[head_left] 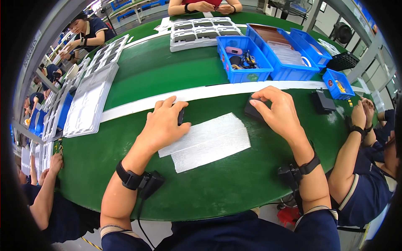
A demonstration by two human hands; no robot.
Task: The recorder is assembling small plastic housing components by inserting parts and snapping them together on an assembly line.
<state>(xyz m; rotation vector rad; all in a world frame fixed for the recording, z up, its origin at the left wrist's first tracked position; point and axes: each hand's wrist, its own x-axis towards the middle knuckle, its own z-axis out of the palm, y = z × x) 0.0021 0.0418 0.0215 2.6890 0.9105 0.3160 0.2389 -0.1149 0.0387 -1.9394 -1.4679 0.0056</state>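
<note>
My left hand (164,123) is curled round a small, flat black piece (181,116), which shows between the fingers and thumb. Most of that piece is covered, so its kind is unclear. Just below that hand, white sheets (213,144) lie overlapping and askew on the green table. To their right my right hand (278,111) is closed at a black box-shaped object (252,111), thumb and forefinger at its upper edge. The palm hides part of this box. Each wrist wears a black strap with a small black device.
Blue bins (247,75) holding assorted parts stand at the far right, beyond a white strip (201,93). White trays are stacked at left (90,102) and far centre (201,35). Another black box (322,102) sits right, near a co-worker's hands (362,113). Other people work around the table.
</note>
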